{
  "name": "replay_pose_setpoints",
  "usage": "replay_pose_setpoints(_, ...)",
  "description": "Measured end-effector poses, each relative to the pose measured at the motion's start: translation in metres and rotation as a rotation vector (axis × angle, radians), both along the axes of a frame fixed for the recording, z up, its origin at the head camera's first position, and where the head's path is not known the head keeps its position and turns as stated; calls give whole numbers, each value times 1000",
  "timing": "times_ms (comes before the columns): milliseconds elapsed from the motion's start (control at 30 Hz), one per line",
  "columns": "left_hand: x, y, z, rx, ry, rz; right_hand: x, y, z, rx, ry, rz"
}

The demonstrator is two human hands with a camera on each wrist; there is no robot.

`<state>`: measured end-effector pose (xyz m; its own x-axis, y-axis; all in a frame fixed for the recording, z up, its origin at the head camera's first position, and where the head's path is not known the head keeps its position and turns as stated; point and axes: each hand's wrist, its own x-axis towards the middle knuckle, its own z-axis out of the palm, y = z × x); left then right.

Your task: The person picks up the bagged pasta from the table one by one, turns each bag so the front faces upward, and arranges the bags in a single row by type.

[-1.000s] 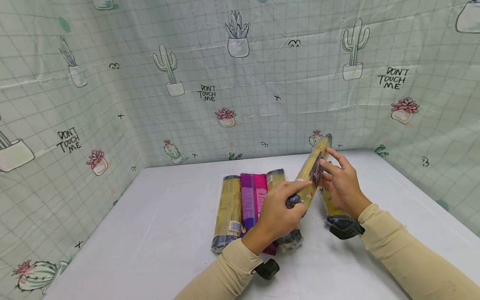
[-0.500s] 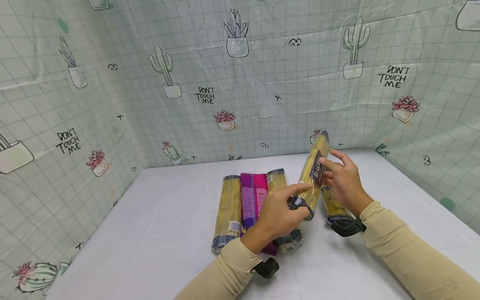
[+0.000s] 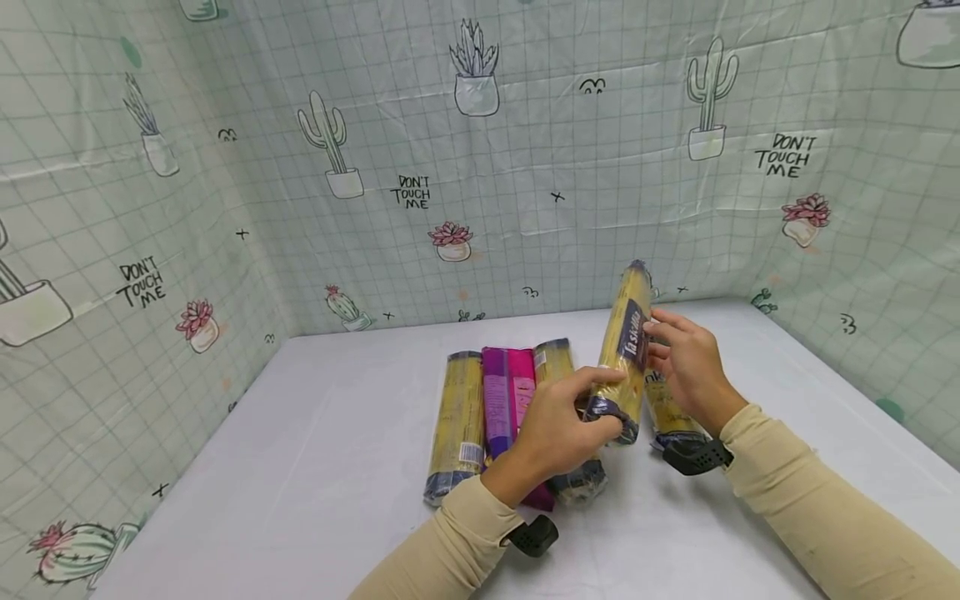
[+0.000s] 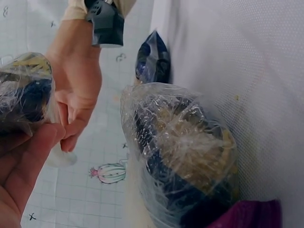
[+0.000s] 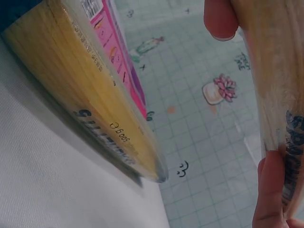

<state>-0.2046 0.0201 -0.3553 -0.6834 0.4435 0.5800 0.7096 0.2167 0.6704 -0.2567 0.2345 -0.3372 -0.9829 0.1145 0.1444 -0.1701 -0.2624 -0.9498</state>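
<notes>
Head view, watching from my end: closest to me are two beige sleeves (image 3: pixel 825 508), each with a black wrist unit (image 3: pixel 534 536) at the cuff. Just past those, the person's left hand (image 3: pixel 562 421) is pinching the dark lower end of the raised packet (image 3: pixel 626 342) between thumb and forefinger. It's clear wrap full of yellow strands with a dark label, up off the white desk (image 3: pixel 337 433) and tilted, top end pointing up and away from me. The right hand (image 3: pixel 690 362) is on the other side, fingers a bit bent and touching the packet's right side. Honestly I can't tell if those are pinching it or only resting against it, even with the right wrist view.

Lying on the desk, partly hidden behind the left hand, I've got the middle packet (image 3: pixel 552 358), also yellow with dark ends. Right beside it is the magenta pack (image 3: pixel 497 387), then the left packet (image 3: pixel 457 408) with a barcode near its lower end. Over on the right, the right packet (image 3: pixel 669 412) lies partly covered by the right hand.

Way at the back there's a pale green grid backdrop (image 3: pixel 517 150) with potted cacti and "DON'T TOUCH ME" lettering.
</notes>
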Motion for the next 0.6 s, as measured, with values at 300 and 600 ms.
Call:
replay_pose_setpoints(300, 0, 1, 2, 56, -74, -69, 0, 3, 2, -12, 57, 68)
replay_pose_setpoints(600, 0, -1, 3, 190, -188, -108, -1, 3, -3, -66, 33, 167)
